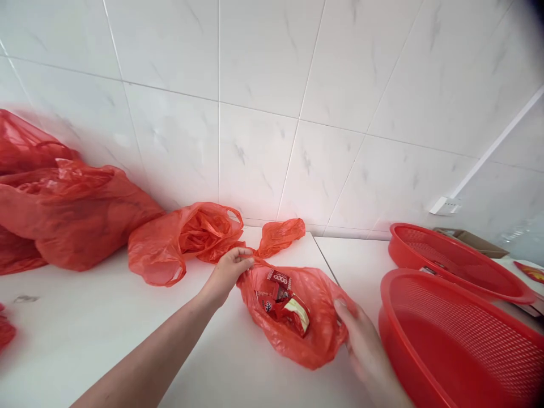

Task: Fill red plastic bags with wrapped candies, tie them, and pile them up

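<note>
A thin red plastic bag (pixel 297 348) lies on the white table with its mouth spread wide toward me. Inside it are several small wrapped packets (pixel 280 294), mostly red, one with a pale yellow-green patch (pixel 297 316). At the bag's upper left edge, my left hand (pixel 232 269) pinches the plastic between thumb and fingers. My right hand (pixel 355 331) grips the right edge, thumb on the inner side and the other fingers mostly hidden behind the plastic. Just beyond my left hand, a crumpled red plastic piece (pixel 281 235) rests near the wall; whether it joins the bag is unclear.
Big filled red bags (pixel 89 221) are heaped at the left, beside a loose, crumpled red bag (pixel 157 249). Two red plastic baskets (pixel 425 334) stand at the right, near a cardboard box (pixel 471 241). A tiled wall (pixel 259 153) with a socket (pixel 445 205) bounds the table (pixel 106 323).
</note>
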A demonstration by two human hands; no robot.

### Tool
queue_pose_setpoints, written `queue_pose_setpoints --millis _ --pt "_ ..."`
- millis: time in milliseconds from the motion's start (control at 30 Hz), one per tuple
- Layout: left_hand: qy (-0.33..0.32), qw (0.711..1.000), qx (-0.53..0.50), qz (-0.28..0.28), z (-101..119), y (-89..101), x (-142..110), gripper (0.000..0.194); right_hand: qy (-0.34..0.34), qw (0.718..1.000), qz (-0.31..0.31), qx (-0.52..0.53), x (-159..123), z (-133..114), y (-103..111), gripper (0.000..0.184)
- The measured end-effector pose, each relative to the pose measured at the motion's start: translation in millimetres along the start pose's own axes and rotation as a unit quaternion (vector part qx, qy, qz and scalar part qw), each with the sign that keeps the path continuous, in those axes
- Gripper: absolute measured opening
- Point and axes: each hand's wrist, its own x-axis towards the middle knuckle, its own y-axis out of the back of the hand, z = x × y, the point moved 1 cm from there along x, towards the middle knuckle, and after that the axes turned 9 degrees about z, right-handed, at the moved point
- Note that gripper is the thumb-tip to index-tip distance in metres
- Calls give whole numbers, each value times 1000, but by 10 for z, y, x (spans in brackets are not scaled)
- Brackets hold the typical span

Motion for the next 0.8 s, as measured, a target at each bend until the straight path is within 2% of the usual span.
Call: queue_pose_setpoints --millis 67,133,200,300,400,533,600,667,733,800 --pt "-49 998 -45 6 350 -82 20 37 6 997 -27 78 134 -317 -80 40" --pt "-134 986 -94 17 748 -129 -27 37 79 985 30 148 197 -638 -144 31" --pt "-214 969 -117 37 1095 -126 -131 35 163 959 104 209 211 -914 -192 24" --pt "-283 950 -108 73 1370 -55 -308 33 224 928 129 270 245 -1175 -266 21" --pt "-291 952 -48 81 1367 17 -409 40 210 925 113 295 359 -1257 -366 22" --pt "-298 948 30 105 1252 44 -440 50 149 923 67 347 533 -1264 -535 25" --pt "-312 940 60 124 1233 41 -449 52 103 913 16 393 577 -1271 -622 25" --pt "-322 935 94 119 1240 39 -454 50 68 900 -52 428 574 -1282 -703 27" --pt "-330 927 147 100 1253 41 -452 41 72 898 -122 417 521 -1292 -770 31" --pt "-359 902 220 93 1259 34 -448 27 117 916 -173 342 421 -1296 -811 26"
